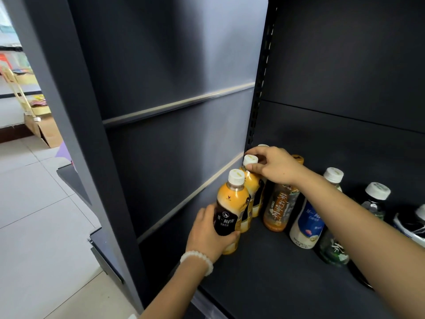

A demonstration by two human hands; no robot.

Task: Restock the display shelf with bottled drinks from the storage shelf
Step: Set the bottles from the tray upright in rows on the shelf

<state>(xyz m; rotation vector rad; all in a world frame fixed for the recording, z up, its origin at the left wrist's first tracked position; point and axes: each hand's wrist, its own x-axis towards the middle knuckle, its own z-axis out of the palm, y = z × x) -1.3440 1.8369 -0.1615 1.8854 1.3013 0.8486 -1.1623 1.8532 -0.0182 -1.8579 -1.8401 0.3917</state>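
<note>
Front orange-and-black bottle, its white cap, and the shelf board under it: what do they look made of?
Front orange-and-black bottle: likely clear plastic under a glossy printed sleeve; dark drink shows at the neck. The left hand grips it.
White cap: seems matte moulded plastic, ribbed at the rim.
Shelf board: probably painted metal, dark and matte, with little glare.

Front bottle: orange-and-black labelled plastic drink bottle with a white cap (231, 210), upright at the shelf's left front.
Second bottle: matching orange bottle with a white cap (251, 180), upright, touching the first from behind.
Other drinks: amber tea bottle (279, 208), white-and-blue bottle (307, 224), green bottle (333, 252), all upright in a row to the right.
Shelf: dark matte metal display shelf (271, 272), carrying every bottle.
</note>
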